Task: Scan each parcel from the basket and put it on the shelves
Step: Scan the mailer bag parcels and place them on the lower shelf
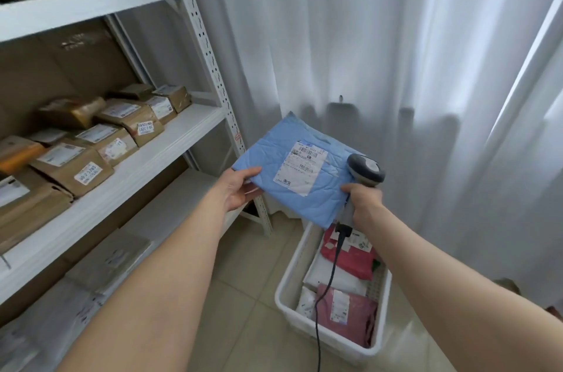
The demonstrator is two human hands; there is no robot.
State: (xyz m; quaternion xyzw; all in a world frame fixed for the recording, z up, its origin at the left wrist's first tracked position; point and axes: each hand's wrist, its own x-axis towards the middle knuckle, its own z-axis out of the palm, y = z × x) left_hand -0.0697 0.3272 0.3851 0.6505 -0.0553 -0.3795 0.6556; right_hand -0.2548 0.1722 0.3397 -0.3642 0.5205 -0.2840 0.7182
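Observation:
A flat blue parcel (275, 155) with a white shipping label facing up is held above the floor. My left hand (239, 190) grips its near left corner, thumb on top. My right hand (364, 204) grips the handle of a grey barcode scanner (365, 172), whose head sits over the parcel's right edge beside the label. Its black cable hangs down over the white basket (294, 268) on the floor, which holds red, pink and white soft parcels. The white metal shelves (146, 152) stand to the left.
Several brown cardboard boxes (73, 164) with labels fill the back of the middle shelf; its front strip is bare. Pale flat parcels lie on the lowest shelf (100, 268). White curtains (396, 51) hang behind the basket. The floor is tiled.

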